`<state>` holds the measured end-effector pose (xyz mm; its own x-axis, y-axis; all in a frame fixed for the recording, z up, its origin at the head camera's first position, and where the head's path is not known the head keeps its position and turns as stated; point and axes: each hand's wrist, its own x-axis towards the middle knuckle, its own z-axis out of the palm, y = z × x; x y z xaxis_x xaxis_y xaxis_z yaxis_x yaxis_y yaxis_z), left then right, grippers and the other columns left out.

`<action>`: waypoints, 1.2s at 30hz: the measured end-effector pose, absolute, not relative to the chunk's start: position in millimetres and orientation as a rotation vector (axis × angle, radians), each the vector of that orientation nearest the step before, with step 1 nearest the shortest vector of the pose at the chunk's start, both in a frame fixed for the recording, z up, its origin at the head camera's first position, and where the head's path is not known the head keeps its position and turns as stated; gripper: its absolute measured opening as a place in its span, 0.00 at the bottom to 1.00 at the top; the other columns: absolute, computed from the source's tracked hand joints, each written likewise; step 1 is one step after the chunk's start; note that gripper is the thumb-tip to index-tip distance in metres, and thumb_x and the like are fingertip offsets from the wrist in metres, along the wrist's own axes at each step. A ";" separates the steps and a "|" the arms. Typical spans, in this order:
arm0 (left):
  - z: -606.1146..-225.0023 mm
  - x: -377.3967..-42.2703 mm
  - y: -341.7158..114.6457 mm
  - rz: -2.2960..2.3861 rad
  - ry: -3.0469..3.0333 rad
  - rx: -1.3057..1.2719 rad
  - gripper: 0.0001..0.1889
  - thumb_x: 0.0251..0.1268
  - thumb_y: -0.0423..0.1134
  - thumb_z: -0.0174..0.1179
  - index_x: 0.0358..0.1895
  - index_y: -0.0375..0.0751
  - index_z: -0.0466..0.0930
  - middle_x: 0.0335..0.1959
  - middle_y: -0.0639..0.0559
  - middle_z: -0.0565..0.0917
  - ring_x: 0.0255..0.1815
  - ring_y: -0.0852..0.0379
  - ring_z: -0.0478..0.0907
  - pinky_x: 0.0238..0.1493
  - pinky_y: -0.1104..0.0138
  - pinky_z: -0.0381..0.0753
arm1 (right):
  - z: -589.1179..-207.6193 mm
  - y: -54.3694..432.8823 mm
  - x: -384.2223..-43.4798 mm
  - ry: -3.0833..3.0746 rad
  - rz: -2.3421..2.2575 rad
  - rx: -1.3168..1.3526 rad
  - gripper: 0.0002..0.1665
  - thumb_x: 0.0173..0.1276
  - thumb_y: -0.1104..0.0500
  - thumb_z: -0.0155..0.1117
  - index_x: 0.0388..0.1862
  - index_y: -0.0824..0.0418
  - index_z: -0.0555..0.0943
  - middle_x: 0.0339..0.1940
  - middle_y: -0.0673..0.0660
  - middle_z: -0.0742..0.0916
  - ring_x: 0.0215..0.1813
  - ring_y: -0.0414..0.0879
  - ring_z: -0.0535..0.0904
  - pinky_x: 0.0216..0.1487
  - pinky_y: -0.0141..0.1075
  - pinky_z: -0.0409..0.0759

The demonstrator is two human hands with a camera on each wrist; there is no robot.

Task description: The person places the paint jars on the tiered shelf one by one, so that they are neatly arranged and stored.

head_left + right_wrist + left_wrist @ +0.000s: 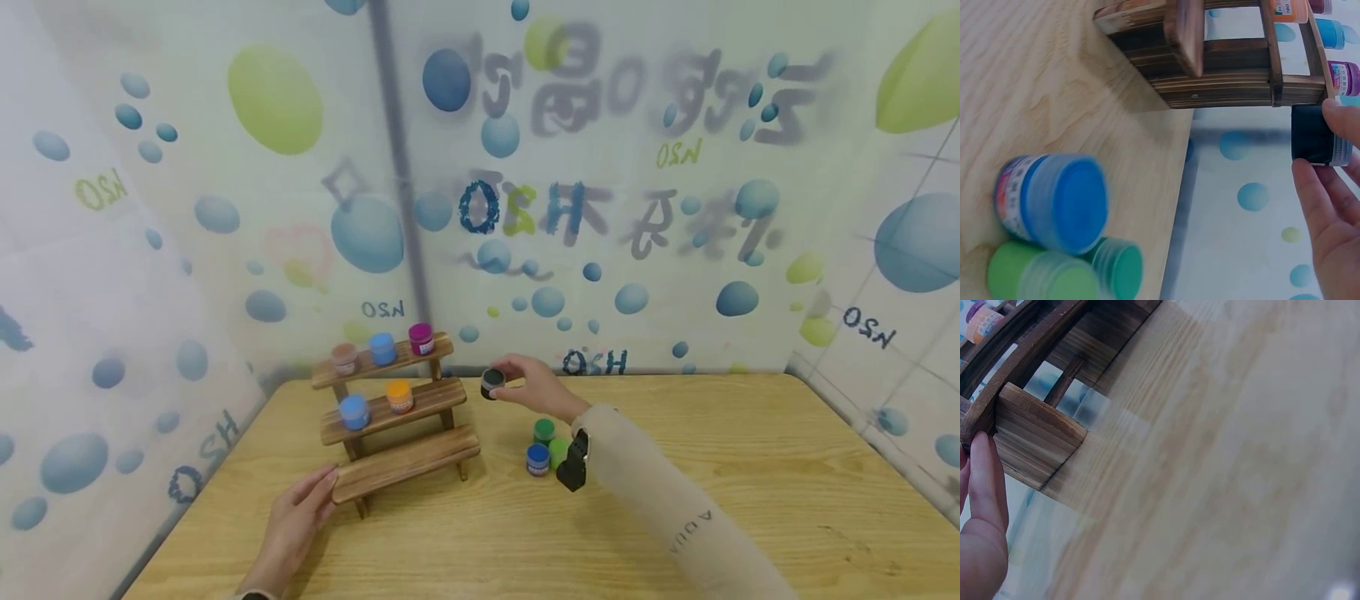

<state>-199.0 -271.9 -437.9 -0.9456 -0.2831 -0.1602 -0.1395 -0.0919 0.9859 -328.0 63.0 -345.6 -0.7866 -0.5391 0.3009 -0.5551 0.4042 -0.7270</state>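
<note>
My right hand (538,388) pinches a small black paint jar (492,384) between thumb and fingers. It holds the jar in the air, just right of a three-step wooden display rack (408,465). In the right wrist view the black jar (1311,134) has a clear lid rim. My left hand (294,515) grips the left end of the rack's lowest step with its fingertips. A brown jar (345,358), a light blue jar (382,348) and a purple jar (422,338) stand on the top step. The middle step bears a blue jar (354,412) and an orange jar (400,396).
Right of the rack, a dark blue jar (537,459), a green jar (544,431) and a light green jar (558,454) stand close together on the wooden table (712,475). A patterned curtain (630,208) rises behind the table's back edge.
</note>
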 end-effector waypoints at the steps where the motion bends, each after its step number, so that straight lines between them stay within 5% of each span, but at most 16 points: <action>1: -437.5 -198.8 -272.1 -2.197 -2.047 0.473 0.05 0.54 0.48 0.61 0.35 0.61 0.77 0.35 0.67 0.77 0.36 0.67 0.75 0.39 0.75 0.76 | -344.4 60.3 -329.0 -2.605 1.369 1.033 0.24 0.58 0.60 0.63 0.52 0.67 0.73 0.42 0.59 0.80 0.46 0.51 0.76 0.48 0.44 0.74; 9: -438.9 -199.3 -273.0 -2.197 -2.037 0.484 0.08 0.55 0.46 0.61 0.39 0.56 0.77 0.36 0.63 0.77 0.36 0.66 0.76 0.38 0.75 0.77 | -350.4 38.3 -343.5 -2.562 1.398 1.069 0.25 0.55 0.60 0.66 0.51 0.68 0.73 0.43 0.59 0.81 0.46 0.50 0.77 0.50 0.44 0.73; 18: -437.4 -199.0 -272.7 -2.206 -2.032 0.487 0.04 0.55 0.46 0.60 0.33 0.62 0.77 0.35 0.65 0.77 0.35 0.67 0.75 0.38 0.76 0.76 | -342.9 17.1 -339.1 -2.552 1.372 1.104 0.24 0.54 0.61 0.66 0.50 0.67 0.74 0.41 0.58 0.81 0.45 0.49 0.77 0.49 0.40 0.74; 36: -439.3 -199.4 -272.8 -2.165 -2.053 0.476 0.15 0.55 0.47 0.60 0.47 0.50 0.76 0.39 0.60 0.77 0.37 0.65 0.76 0.40 0.74 0.77 | -346.7 -9.6 -336.4 -2.579 1.364 1.072 0.24 0.53 0.62 0.67 0.49 0.66 0.74 0.41 0.58 0.81 0.42 0.49 0.78 0.49 0.45 0.74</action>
<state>-199.4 -272.8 -439.3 -0.9434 -0.2990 -0.1435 -0.1274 -0.0727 0.9892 -336.4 -9.6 -346.7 -0.7617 -0.5573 0.3306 -0.5868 0.3770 -0.7166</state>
